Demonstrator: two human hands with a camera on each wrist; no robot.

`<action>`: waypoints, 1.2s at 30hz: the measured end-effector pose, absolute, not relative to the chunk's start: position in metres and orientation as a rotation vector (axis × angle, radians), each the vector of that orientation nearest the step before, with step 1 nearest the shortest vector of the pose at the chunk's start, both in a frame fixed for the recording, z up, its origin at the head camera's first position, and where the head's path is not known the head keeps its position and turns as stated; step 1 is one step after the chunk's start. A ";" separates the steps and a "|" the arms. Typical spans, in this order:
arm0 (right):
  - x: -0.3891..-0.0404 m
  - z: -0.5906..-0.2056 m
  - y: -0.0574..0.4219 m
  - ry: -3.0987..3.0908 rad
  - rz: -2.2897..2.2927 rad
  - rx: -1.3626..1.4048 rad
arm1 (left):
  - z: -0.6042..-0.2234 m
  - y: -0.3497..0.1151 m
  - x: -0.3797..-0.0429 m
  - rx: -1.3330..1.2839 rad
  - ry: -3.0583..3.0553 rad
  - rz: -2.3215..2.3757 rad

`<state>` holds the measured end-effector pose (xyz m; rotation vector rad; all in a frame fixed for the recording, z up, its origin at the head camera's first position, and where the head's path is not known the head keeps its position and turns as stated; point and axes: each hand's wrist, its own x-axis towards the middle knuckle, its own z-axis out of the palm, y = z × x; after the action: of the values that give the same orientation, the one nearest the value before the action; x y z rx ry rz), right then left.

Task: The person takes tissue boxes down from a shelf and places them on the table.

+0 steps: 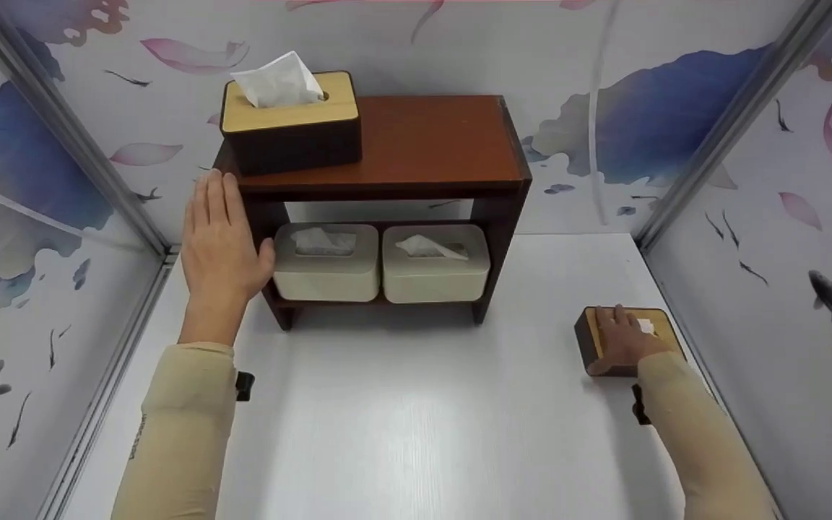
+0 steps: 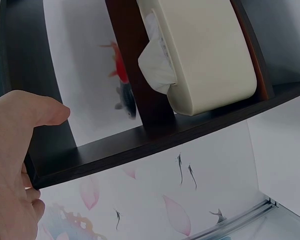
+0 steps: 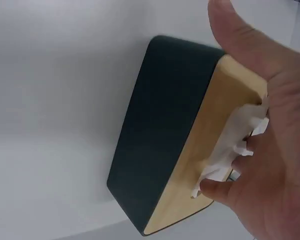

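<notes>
My left hand [image 1: 217, 231] lies against the left side of a dark reddish-brown wooden shelf [image 1: 438, 137], fingers straight and thumb by the front edge. In the left wrist view the thumb [image 2: 52, 111] sits over the dark frame, with the other fingers partly hidden outside it. Over a small tissue box [image 1: 586, 339] at the right, my right hand [image 1: 625, 339] is spread across the wooden lid. Its black side [image 3: 155, 130] and white tissue [image 3: 225, 145] show in the right wrist view. There the thumb is stretched out and the fingers are near the tissue; whether they touch it I cannot tell.
A larger black tissue box with a wooden lid [image 1: 300, 119] stands on the shelf's top left. Two cream tissue boxes [image 1: 326, 278] sit side by side on the lower level. Patterned panels [image 1: 575, 43] enclose the white table [image 1: 401, 419] at the back and sides.
</notes>
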<state>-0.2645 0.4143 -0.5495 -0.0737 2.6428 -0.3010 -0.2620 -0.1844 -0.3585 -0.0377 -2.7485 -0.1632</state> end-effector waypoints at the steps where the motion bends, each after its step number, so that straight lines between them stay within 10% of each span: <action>1: -0.264 -0.549 0.412 2.639 -0.309 -0.062 | -0.358 -0.185 -0.262 -0.040 -2.750 -0.161; 17: -0.284 -0.589 0.427 2.836 -0.209 0.013 | -0.358 -0.188 -0.261 -0.044 -2.757 -0.168; 36: -0.283 -0.546 0.394 2.882 -0.324 -0.026 | -0.361 -0.187 -0.263 -0.051 -2.745 -0.190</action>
<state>-0.2828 0.3941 -0.5456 -0.0260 2.8825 -0.3236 -0.2628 -0.1868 -0.3610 -0.0508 -2.7452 -0.1897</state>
